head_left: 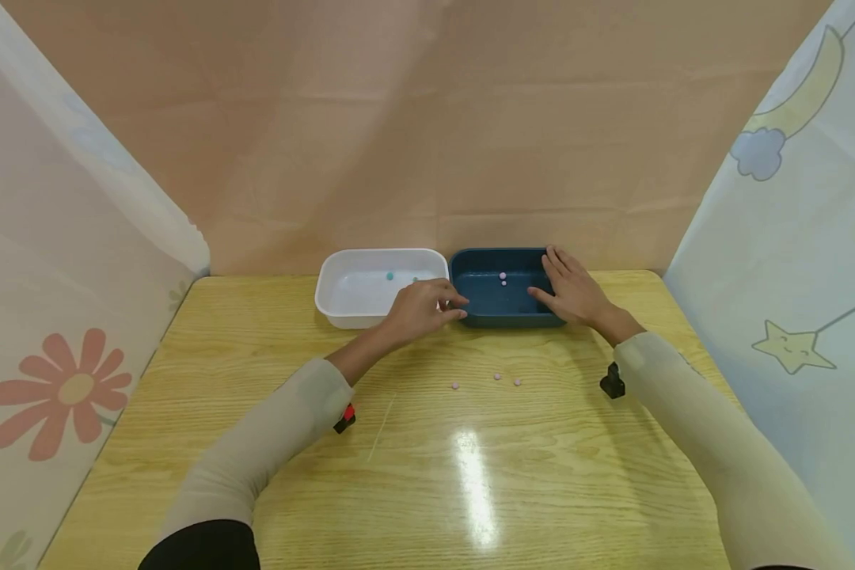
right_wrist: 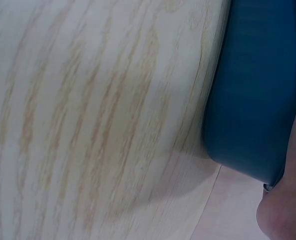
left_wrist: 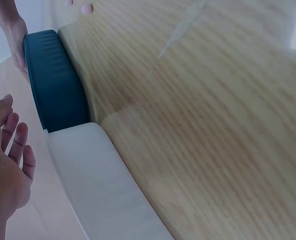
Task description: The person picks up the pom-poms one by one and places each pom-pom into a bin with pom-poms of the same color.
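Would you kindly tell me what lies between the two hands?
In the head view, most of the dark blue tray lies between them, with two pink beads inside.

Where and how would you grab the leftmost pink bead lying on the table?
Probably by opposite sides, pinched between two fingers from straight above: the pink bead looks small and round, sits on the flat table, and nothing covers it.

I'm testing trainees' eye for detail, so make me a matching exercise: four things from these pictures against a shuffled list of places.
Things
1. right hand
2. turquoise beads
3. three loose pink beads
4. left hand

Places
A. on the table
B. over where both trays meet
C. at the dark blue tray's right end
D. inside the white tray

Pairs: 1-C, 2-D, 3-A, 4-B
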Motion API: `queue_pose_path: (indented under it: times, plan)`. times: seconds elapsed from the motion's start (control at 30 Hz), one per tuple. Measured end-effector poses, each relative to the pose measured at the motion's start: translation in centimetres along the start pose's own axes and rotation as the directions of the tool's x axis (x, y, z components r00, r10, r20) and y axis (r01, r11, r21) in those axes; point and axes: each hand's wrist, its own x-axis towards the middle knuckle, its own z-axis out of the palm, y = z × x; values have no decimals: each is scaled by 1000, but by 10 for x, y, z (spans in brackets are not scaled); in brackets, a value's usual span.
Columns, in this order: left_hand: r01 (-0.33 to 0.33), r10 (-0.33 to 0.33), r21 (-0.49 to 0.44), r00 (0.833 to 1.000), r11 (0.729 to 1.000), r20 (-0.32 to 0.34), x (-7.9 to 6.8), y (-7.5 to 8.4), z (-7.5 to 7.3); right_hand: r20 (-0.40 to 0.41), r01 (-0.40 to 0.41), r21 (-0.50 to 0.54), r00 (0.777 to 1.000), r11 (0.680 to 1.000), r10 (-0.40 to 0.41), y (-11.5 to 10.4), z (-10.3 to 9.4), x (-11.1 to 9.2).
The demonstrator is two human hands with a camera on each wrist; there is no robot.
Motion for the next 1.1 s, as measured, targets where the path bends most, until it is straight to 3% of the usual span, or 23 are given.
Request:
queue_pose_path:
  times: [0.17, 0.47, 0.87, 1.1]
  plan:
    - [-13, 14, -47, 1000, 999, 14, -9, 2, -1, 10, -4, -15, 1000, 1000, 5, 0, 0, 1]
    - [-41, 42, -36, 998, 999, 35, -24, 3, 2, 22, -5, -26, 1000, 1000, 6, -1, 0, 2]
    - [-163, 165, -36, 981, 986, 99, -47, 1, 10, 22, 1, -27, 1000, 1000, -1, -2, -2, 2]
    - [-159, 163, -51, 980, 986, 113, -56, 1, 14, 24, -4, -26, 1000, 1000, 4, -4, -3, 1]
